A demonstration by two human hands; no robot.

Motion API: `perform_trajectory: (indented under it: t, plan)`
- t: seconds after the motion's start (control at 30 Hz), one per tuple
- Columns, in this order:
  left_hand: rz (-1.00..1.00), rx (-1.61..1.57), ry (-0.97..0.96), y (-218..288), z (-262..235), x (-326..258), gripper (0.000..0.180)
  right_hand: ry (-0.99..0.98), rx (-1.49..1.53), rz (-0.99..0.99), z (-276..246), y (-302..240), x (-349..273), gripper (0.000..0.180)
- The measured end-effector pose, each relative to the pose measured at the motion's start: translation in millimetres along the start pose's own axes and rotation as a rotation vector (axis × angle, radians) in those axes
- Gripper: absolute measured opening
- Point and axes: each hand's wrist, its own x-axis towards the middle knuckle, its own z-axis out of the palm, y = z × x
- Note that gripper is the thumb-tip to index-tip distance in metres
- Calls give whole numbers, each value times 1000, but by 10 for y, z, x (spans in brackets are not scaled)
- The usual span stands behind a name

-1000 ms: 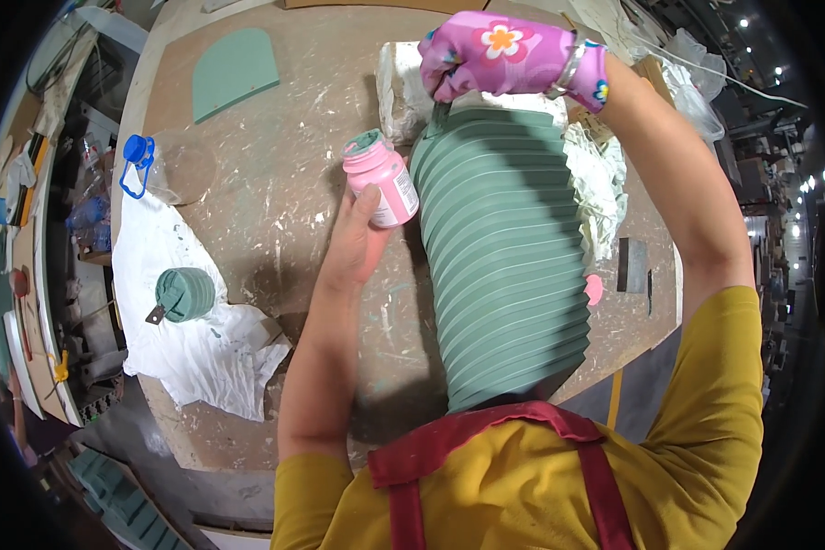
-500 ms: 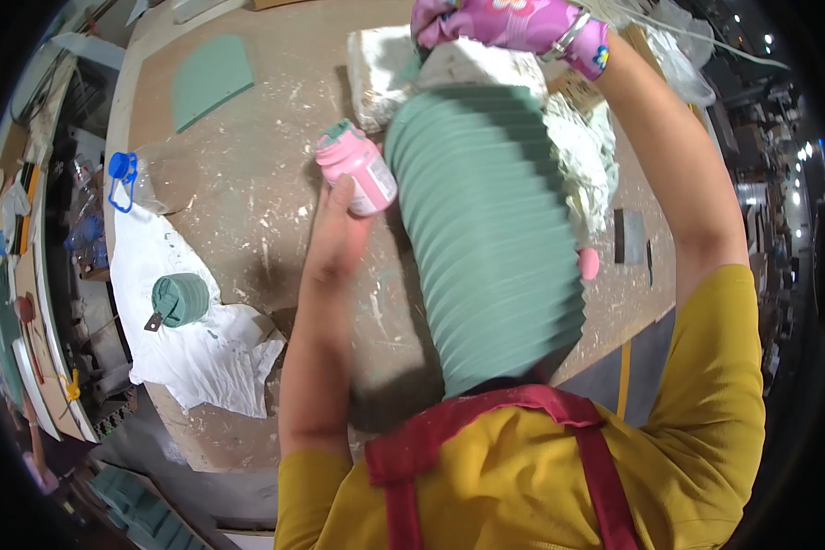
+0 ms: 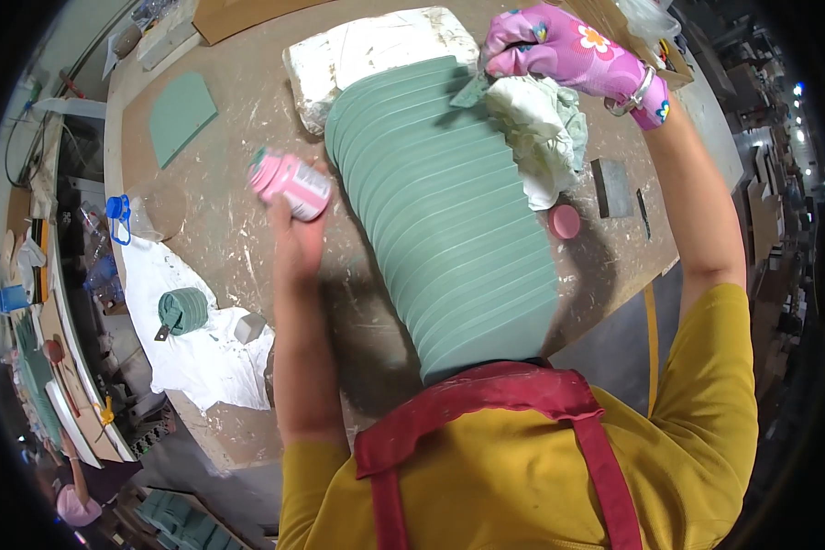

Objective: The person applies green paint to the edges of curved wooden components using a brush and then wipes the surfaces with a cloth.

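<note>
**Holding a pink jar [image 3: 293,187] in the left grip [image 3: 300,240] and a scraper [image 3: 471,91] in the right grip [image 3: 530,44]**

Clasping the pink jar in the bare left grip, tilting it leftward and blurring it slightly in the view. Showing green paste [image 3: 261,156] at the jar's mouth, up and left of the left grip.

Closing the right grip, clad in a purple flowered glove [image 3: 605,66], around the green-smeared scraper, and pointing its blade down and left over the edge of a ridged green stack [image 3: 458,220]. Being unable to tell about contact between blade and stack.

Seeing the ridged green stack running from just below and left of the right grip down toward a dark red apron [image 3: 486,399], well to the right of the left grip. Spotting a white block [image 3: 376,41] behind the stack, left of the right grip. Finding a crumpled cloth [image 3: 541,137] just under the right grip and, farther below, a pink disc [image 3: 565,222], a grey block [image 3: 612,188] and a dark strip [image 3: 643,215], all lying on the worktop [image 3: 247,258].

Noticing a green arched panel [image 3: 181,115] up and left of the left grip, and a clear bottle [image 3: 154,216] with a blue cap [image 3: 117,207] to its left. Finding, down and left of that same grip, a green ridged container [image 3: 188,310] resting on a white cloth [image 3: 206,376], near a small grey piece [image 3: 250,327].
</note>
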Motion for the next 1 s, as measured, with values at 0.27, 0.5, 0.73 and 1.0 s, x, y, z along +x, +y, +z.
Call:
perform_trajectory:
  t: [0.27, 0.5, 0.73, 1.0]
  plan:
    - [-78, 396, -76, 382, 533, -739, 78, -55, -79, -143, 219, 140, -59, 19]
    - [-147, 323, -21, 209, 667, -807, 92, -171, -5, -150, 422, 219, 196, 17]
    - [-147, 349, -33, 202, 675, -827, 91, -57, -69, -231, 453, 135, 284, 16]
    - [-168, 345, -20, 200, 707, -856, 90, -89, -106, -143, 390, 32, 413, 15]
